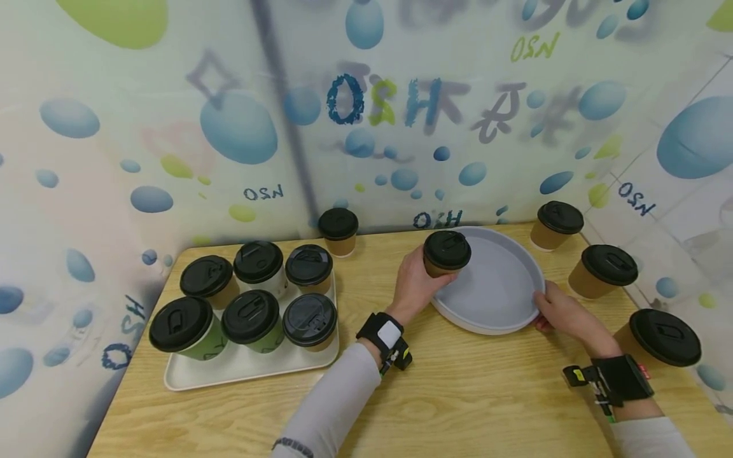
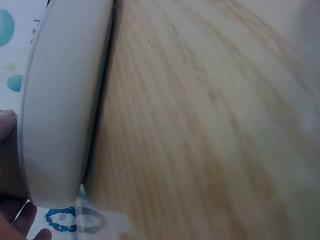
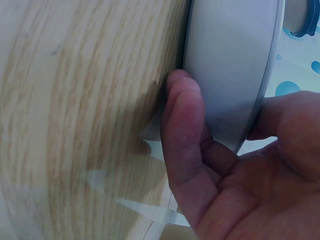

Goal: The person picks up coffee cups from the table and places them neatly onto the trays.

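My left hand [image 1: 413, 284] grips a small brown paper cup with a black lid [image 1: 447, 250], held upright over the left edge of a round grey tray [image 1: 492, 280]. In the left wrist view the tray's side wall [image 2: 62, 100] stands close, with fingers at the cup at the far left. My right hand [image 1: 569, 316] pinches the tray's right rim, thumb over the edge. From the right wrist, curled fingers [image 3: 185, 120] lie along the tray's outer wall and lower edge, close to the wooden table [image 3: 85, 100].
A white rectangular tray [image 1: 252, 374] at the left carries several lidded cups, some green. One brown cup [image 1: 338, 231] stands at the back by the patterned curtain. Three more lidded cups line the right edge, the nearest [image 1: 658, 337] beside my right wrist.
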Demonstrator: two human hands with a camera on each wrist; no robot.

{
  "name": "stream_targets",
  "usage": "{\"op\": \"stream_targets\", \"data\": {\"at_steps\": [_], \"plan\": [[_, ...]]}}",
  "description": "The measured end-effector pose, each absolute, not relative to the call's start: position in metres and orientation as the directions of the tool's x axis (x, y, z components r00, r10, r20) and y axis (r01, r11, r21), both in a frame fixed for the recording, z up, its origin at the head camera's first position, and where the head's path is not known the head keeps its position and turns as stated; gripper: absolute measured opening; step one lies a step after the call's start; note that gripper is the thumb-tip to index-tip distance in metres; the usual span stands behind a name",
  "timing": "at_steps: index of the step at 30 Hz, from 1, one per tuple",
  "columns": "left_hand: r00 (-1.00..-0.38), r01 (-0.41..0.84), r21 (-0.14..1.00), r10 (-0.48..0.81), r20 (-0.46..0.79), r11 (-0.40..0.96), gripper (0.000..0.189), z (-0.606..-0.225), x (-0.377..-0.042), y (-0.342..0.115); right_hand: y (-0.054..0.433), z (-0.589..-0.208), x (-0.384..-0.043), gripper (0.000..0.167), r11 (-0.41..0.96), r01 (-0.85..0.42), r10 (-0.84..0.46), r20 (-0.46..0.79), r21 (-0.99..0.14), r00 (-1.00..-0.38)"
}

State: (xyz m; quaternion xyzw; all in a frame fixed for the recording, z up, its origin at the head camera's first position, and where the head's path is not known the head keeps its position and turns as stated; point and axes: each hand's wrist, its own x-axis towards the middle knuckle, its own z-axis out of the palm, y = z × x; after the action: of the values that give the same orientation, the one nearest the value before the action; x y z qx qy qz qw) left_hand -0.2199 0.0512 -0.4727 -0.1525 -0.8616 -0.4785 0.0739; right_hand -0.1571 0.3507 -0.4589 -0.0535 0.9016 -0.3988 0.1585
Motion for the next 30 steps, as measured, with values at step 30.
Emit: {"op": "stream_targets", "data": {"at_steps": [30], "plan": [[-0.927, 0.312, 0.903, -0.112, 0.357, 0.297, 0.054, -0.473, -0.214, 0.012, 0.351, -0.46, -0.157, 0.047, 0.693, 0.028, -0.223, -0.25, -0.721, -0.942]]}}
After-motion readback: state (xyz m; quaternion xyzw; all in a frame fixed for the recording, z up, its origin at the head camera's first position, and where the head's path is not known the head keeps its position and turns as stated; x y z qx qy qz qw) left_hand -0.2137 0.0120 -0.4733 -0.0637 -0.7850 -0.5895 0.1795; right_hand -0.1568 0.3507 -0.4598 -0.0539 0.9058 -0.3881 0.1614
